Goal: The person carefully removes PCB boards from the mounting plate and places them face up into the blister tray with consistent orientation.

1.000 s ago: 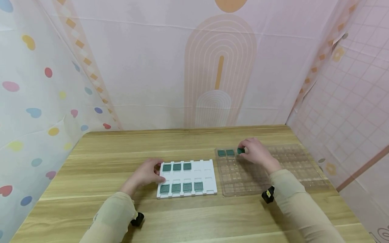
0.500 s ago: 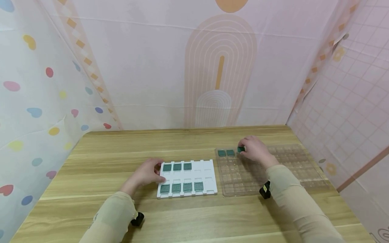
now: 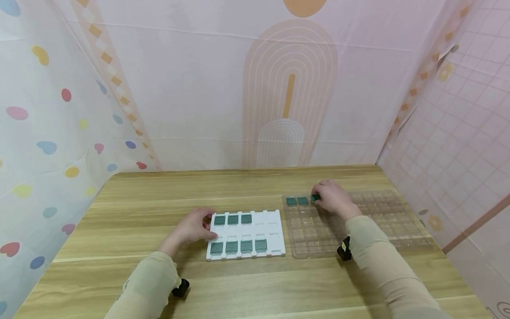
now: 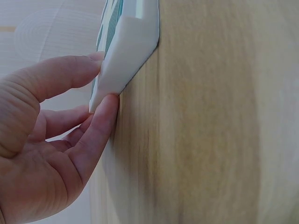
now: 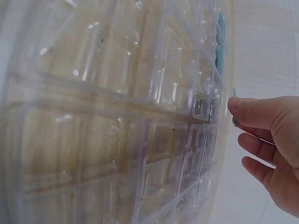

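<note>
My left hand (image 3: 193, 227) grips the left edge of a white tray (image 3: 275, 228) lying on the table. In the left wrist view the thumb (image 4: 70, 74) is on the tray's upper face and the other fingers are at its edge. Two rows of small green circuit boards (image 3: 246, 246) sit in that tray. Over the back row of a clear plastic compartment tray (image 3: 318, 241), my right hand (image 3: 334, 198) pinches one small green circuit board (image 3: 315, 197) between thumb and fingers. The right wrist view shows this board (image 5: 234, 122) edge-on, apart from the tray.
Two more green boards (image 3: 296, 201) lie in the clear tray's back left compartments. Both trays rest on a wooden table (image 3: 247, 288), a narrow gap between them. Patterned cloth (image 3: 191, 110) hangs behind the table and at both sides.
The right hand rises slightly, then lowers again with the circuit board, while its forearm swings a little to the left. Left hand and white tray stay in place.
</note>
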Demonstrator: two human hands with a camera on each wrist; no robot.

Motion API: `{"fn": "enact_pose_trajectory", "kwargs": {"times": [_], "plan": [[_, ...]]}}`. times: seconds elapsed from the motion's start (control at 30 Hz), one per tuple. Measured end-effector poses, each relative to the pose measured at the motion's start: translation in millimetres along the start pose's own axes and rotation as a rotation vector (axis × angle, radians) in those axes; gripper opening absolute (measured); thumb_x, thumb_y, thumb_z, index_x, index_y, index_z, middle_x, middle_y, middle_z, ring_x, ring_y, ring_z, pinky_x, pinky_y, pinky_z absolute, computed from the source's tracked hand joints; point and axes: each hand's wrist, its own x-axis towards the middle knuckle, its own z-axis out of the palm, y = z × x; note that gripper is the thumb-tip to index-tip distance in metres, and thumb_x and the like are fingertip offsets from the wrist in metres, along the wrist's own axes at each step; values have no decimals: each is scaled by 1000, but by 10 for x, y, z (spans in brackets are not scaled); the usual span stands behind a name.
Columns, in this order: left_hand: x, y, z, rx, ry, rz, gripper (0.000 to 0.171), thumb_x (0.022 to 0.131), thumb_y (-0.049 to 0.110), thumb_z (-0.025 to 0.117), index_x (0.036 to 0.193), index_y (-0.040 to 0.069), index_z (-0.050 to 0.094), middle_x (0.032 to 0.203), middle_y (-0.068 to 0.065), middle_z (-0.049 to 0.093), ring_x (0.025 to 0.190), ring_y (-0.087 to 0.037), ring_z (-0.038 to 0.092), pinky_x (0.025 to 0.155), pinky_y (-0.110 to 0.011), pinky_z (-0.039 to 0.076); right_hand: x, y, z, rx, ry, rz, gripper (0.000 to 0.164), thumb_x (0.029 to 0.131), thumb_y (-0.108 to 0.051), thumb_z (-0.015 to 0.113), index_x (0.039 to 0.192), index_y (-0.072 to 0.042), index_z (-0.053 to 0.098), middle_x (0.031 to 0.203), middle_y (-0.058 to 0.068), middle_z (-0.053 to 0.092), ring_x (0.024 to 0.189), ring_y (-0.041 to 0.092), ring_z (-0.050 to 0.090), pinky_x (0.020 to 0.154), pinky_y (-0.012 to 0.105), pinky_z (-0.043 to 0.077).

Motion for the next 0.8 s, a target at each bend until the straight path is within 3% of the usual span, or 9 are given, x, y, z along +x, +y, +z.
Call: {"fn": "enact_pose_trajectory", "kwargs": {"times": [0.8], "plan": [[-5, 5, 2, 17, 5, -2, 72, 69, 6, 87, 131, -9, 54, 113, -15, 58, 86, -21, 54, 77, -36, 47, 41, -4, 54, 3, -10, -1, 22, 85, -8, 77, 106, -7, 71, 109, 12, 66, 105, 34, 57, 93, 47, 45]]}}
